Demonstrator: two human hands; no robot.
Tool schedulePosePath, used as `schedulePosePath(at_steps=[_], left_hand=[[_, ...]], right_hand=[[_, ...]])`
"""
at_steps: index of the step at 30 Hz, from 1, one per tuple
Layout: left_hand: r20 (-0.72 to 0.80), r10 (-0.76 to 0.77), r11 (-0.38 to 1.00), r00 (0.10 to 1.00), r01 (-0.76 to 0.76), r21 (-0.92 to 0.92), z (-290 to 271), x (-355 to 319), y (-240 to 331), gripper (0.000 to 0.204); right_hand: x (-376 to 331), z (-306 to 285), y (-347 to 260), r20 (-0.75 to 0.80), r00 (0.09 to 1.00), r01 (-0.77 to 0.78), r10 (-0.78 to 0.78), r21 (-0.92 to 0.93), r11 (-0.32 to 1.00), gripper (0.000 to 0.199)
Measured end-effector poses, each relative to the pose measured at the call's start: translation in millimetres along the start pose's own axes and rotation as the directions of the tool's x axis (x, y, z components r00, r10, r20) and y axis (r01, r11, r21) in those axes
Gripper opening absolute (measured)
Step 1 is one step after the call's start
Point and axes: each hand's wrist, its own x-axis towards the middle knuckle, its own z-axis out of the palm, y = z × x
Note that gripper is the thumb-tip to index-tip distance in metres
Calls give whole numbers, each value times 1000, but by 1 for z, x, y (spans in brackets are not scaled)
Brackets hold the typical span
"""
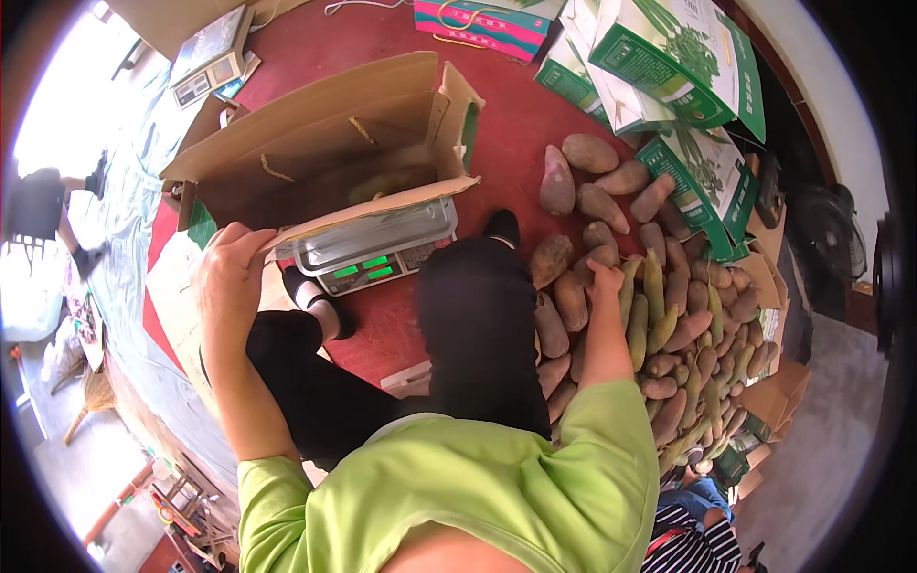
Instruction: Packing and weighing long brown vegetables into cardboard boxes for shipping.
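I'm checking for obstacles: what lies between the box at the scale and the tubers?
The head view shows red floor between the box and the tubers, with the right foot at its near end.

The box (pixel 315 134) is matt cardboard inside, the scale's tray (pixel 382 234) smooth and glossy, the tubers (pixel 688 331) dull-skinned.

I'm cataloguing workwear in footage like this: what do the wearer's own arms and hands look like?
The left hand and right hand are gloveless. The forearms are uncovered, with no watch or bracelet visible. The sleeves are short, loose and lime green, without visible markings.
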Motion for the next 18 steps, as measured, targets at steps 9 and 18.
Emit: schedulePosePath(at_steps=[9, 18], left_hand=[[-34, 71, 994, 997, -73, -81, 6, -3, -18, 12], [-48, 132, 988, 990, -136, -79, 7, -2, -20, 12]], right_hand=[[-121, 2, -154, 491, 741, 348, -458, 303, 887, 76], [-299, 15, -293, 490, -78, 762, -868, 591, 266, 65]])
